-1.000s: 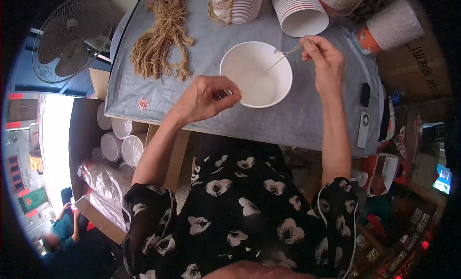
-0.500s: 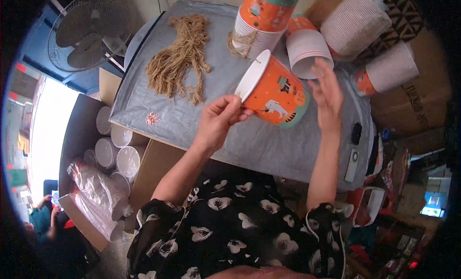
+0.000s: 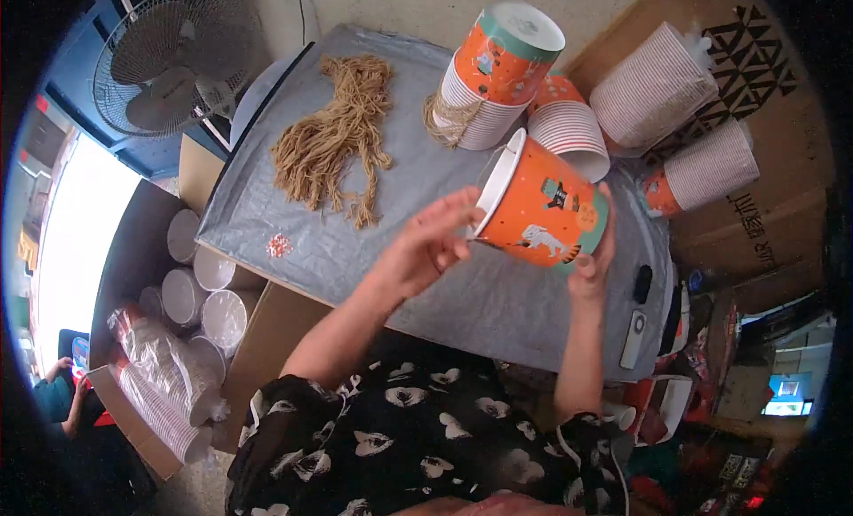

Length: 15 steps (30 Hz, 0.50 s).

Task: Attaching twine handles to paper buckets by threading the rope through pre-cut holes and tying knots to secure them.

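An orange paper bucket point(image 3: 542, 205) with cartoon figures, a white rim and a green band at its base is tilted over the table, its mouth facing left. My right hand point(image 3: 593, 263) grips it by the base, thumb below and fingers behind. Beside the rim, my left hand point(image 3: 426, 245) has its fingers apart, their tips close to the edge; whether they touch it is hard to see. Behind stands an upside-down stack of like buckets point(image 3: 498, 63), with a bundle of thin cord point(image 3: 453, 116) against its side. A loose hank of brown cord point(image 3: 333, 134) lies at the far left.
More bucket stacks point(image 3: 569, 138) lie at the far right by a large carton point(image 3: 746, 223). Red and white bits point(image 3: 279, 245) lie on the grey table cover point(image 3: 240, 205). A cardboard box point(image 3: 284, 294) of wrapped buckets stands left. A fan point(image 3: 169, 63) is behind it.
My right hand has come in from the side and taken the bucket's base. My left hand's pinch on the rim has loosened, and the bucket sits slightly farther right.
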Motion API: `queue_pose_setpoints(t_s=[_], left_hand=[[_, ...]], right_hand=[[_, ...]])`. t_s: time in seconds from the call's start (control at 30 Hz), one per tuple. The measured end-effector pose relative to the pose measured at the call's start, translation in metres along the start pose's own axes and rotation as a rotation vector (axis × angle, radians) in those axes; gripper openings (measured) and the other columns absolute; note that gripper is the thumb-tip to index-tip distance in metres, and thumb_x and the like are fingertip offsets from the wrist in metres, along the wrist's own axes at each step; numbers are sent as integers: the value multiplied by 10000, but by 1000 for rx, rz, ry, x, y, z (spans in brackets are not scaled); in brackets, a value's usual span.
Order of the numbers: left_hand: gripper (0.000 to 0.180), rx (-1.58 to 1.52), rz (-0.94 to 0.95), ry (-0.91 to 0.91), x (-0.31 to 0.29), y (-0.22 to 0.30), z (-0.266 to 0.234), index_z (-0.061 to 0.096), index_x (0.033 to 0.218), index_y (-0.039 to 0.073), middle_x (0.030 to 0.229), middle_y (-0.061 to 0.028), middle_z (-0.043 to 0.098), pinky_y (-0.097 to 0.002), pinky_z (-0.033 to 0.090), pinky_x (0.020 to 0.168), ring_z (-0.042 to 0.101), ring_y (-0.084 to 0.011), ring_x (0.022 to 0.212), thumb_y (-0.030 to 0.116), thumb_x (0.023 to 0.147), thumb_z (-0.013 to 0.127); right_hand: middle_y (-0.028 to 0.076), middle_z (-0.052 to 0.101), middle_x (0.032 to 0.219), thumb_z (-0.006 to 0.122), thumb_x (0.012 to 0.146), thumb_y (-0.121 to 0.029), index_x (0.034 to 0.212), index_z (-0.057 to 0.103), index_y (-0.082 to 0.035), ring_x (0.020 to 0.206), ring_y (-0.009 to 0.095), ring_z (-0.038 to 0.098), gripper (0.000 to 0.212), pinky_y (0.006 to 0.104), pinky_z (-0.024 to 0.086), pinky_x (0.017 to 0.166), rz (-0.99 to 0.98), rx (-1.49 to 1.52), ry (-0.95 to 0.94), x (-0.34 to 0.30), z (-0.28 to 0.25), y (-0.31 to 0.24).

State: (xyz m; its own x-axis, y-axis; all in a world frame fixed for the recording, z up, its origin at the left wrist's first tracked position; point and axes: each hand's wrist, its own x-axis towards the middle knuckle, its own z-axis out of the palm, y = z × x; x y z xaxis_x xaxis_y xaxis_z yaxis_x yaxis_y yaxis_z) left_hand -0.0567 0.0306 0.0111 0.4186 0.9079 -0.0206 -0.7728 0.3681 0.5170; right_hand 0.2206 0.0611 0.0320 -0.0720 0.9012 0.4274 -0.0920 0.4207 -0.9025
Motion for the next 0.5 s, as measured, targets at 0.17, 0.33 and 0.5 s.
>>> queue_pose_setpoints(t_s=[0.17, 0.33, 0.5], left_hand=[[323, -180, 228, 46, 35, 82, 6, 584, 1273, 94, 819, 78, 584, -172, 285, 420, 376, -35, 549, 298, 1024, 552], [216, -40, 296, -6, 91, 137, 26, 583, 1146, 80, 676, 79, 448, -197, 299, 467, 358, -51, 549, 251, 1015, 582], [176, 60, 297, -105, 155, 179, 12, 562, 1127, 66, 717, 23, 577, -210, 452, 568, 561, -109, 659, 199, 1012, 554]], right_hand=[[161, 379, 1526, 748, 743, -617, 1518, 289, 18, 1398, 285, 400, 1102, 438, 325, 1154, -186, -249, -43, 72, -33, -50], [185, 413, 1491, 725, 773, -600, 1496, 325, 47, 1391, 288, 407, 1050, 427, 332, 1147, -385, -515, -175, 163, -12, -128], [155, 524, 1416, 724, 873, -256, 1427, 456, 20, 1332, 272, 489, 674, 388, 394, 1101, -573, -618, -380, 260, 6, -152]])
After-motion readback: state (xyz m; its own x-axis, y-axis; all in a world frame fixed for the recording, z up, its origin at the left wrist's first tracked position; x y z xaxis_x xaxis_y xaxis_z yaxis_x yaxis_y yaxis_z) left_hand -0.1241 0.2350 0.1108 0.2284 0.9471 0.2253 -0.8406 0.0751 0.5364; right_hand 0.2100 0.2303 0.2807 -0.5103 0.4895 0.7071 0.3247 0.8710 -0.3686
